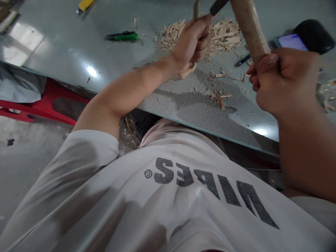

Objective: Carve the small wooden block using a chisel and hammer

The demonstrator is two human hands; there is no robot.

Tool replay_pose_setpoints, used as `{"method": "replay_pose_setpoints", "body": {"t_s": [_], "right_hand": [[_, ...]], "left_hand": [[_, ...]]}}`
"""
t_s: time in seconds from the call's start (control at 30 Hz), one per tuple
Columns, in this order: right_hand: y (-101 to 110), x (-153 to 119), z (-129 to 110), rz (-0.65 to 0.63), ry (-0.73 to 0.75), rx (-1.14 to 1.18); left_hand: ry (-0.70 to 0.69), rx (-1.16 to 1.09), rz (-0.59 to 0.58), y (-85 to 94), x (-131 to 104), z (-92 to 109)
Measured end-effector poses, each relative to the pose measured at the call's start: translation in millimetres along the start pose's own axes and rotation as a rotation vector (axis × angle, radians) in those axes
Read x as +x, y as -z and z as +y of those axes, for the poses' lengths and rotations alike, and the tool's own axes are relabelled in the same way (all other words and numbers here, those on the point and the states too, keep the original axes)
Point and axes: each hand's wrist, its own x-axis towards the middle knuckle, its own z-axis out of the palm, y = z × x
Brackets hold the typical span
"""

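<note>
Left hand (193,42) grips a thin tool (195,9) over the wood chips (223,35) at the tabletop's (65,45) far edge; right hand (283,78) clutches a wooden handle (249,28).

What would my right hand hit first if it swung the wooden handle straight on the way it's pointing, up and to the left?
Probably the left hand or the thin tool it grips. The right hand holds the wooden handle tilted that way, with the wood chips on the table below. Depth is unclear.
</note>
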Motion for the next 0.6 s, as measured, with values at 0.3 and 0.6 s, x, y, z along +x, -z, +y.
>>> {"method": "replay_pose_setpoints", "body": {"t_s": [0.3,0.6], "right_hand": [[-3.9,0.0,9.6,0.049,0.109,-0.034],[-3.5,-0.4,12.9,0.052,0.114,-0.032]], "left_hand": [[-0.115,-0.149,-0.046,-7.1,5.0,-15.3],[-0.103,-0.076,-0.023,-15.0,-11.2,2.1]]}}
